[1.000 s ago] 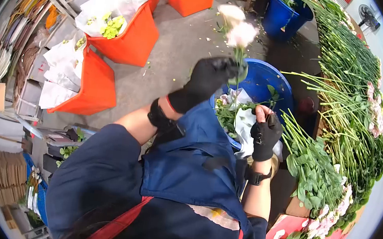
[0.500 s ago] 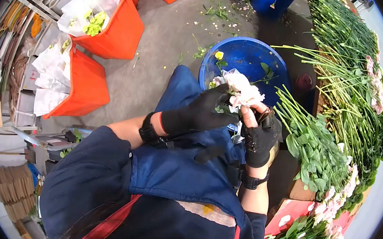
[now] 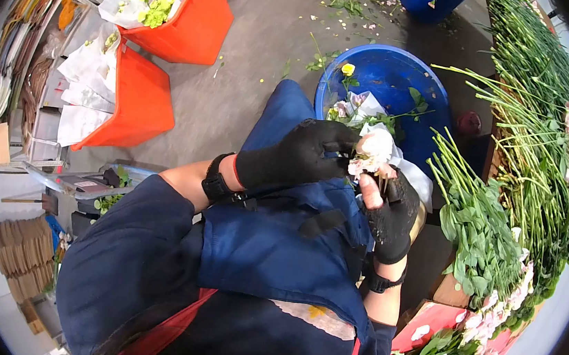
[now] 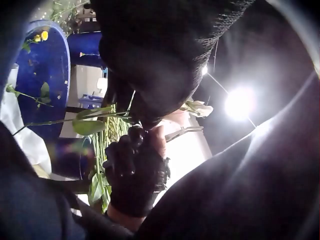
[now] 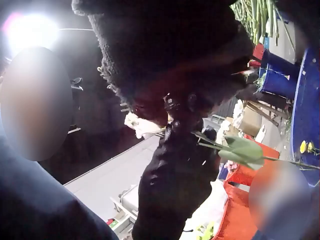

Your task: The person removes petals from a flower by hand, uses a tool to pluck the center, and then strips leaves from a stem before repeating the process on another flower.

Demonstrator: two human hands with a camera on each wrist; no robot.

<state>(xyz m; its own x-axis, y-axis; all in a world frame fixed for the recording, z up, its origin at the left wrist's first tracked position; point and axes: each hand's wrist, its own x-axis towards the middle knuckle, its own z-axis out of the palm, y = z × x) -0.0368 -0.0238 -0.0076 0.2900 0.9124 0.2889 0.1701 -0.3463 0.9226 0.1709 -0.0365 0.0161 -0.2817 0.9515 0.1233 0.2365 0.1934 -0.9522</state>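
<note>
Pale pink flowers with ruffled heads are between my two hands, low over the near side of a blue tub. My left hand, in a black glove, grips the flower's stem just under the heads. My right hand, in a black glove with bare thumb and fingertips, pinches at the same flower from the other side. In the left wrist view, a stem with a broad green leaf runs out from between the hands. The glove in front hides much of the flower head.
Cut stems and leafy bunches lie along the bench at the right. White paper and a yellow bloom are in the tub. Orange buckets stand at the left, another blue bucket at the back. Clippings litter the floor.
My left hand has brought the flowers down from above the tub's far side to my right hand. Since half a second ago, both hands stay together and the flower heads have turned slightly.
</note>
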